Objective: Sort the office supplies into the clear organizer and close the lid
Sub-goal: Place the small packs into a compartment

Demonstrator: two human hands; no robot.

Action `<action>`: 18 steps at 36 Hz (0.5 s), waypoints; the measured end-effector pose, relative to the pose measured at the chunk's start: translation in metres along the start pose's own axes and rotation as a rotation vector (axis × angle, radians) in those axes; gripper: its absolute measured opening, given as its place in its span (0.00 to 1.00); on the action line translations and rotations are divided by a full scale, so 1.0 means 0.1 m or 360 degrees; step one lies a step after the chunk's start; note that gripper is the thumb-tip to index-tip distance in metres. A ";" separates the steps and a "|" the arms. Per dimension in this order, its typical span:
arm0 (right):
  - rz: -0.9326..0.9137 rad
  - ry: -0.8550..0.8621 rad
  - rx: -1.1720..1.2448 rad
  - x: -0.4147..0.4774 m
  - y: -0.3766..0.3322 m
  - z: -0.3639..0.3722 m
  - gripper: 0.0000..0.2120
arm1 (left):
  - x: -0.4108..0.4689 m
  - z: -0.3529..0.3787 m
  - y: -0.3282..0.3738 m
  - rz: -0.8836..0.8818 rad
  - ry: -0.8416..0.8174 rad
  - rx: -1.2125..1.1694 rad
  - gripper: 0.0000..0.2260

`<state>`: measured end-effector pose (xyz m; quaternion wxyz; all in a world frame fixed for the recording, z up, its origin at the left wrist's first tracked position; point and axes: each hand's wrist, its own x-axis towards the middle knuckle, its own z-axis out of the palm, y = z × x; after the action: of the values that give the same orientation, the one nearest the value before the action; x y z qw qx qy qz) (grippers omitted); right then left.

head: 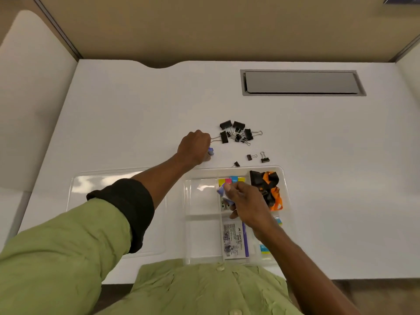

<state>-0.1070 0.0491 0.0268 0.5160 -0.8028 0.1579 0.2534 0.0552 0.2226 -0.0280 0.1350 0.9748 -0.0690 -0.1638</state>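
The clear organizer [202,214] lies on the white desk, with its open lid [97,185] flat to the left. My left hand [194,145] is closed on a small blue object [211,151] beyond the organizer, beside a pile of black binder clips [236,131]. My right hand [246,198] hovers over the middle compartment and pinches a small blue-and-white packet [223,193]. Colored sticky flags [231,180], an orange-and-black lanyard [269,186] and a Faber-Castell box [235,239] lie in the compartments.
Three loose small binder clips [252,157] lie between the pile and the organizer. A grey cable hatch [302,83] is set into the desk at the back right. Tan partition walls enclose the desk.
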 end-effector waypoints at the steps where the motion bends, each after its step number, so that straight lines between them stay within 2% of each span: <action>1: -0.0031 -0.0003 -0.0048 -0.01 0.00 0.02 0.16 | 0.01 0.00 -0.03 -0.0059 0.0028 -0.0132 0.15; 4: -0.0145 -0.0078 -0.0089 -0.01 -0.04 0.05 0.12 | 0.05 -0.03 -0.16 -0.0263 0.0055 -0.0480 0.13; 6: -0.0178 -0.0106 -0.0115 0.01 -0.08 0.07 0.12 | 0.04 -0.05 -0.26 -0.0416 0.0062 -0.0834 0.11; 8: -0.0245 -0.0091 -0.0288 0.06 -0.12 0.10 0.13 | 0.00 -0.08 -0.35 -0.0509 0.0068 -0.1223 0.11; 12: -0.0466 -0.0063 -0.0731 0.18 -0.21 0.20 0.13 | -0.23 -0.21 -0.44 -0.0531 0.0105 -0.1744 0.16; 15: -0.0590 -0.0164 -0.1062 0.32 -0.27 0.33 0.10 | -0.46 -0.29 -0.46 -0.0542 0.0209 -0.1938 0.17; 18: -0.0579 -0.0283 -0.1206 0.44 -0.30 0.45 0.08 | -0.72 -0.32 -0.51 -0.0547 0.0359 -0.2021 0.16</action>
<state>-0.0660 0.1029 0.0086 0.2326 -0.9254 -0.1357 0.2666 0.0032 0.2912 0.0078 0.6611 0.7143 0.2119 -0.0889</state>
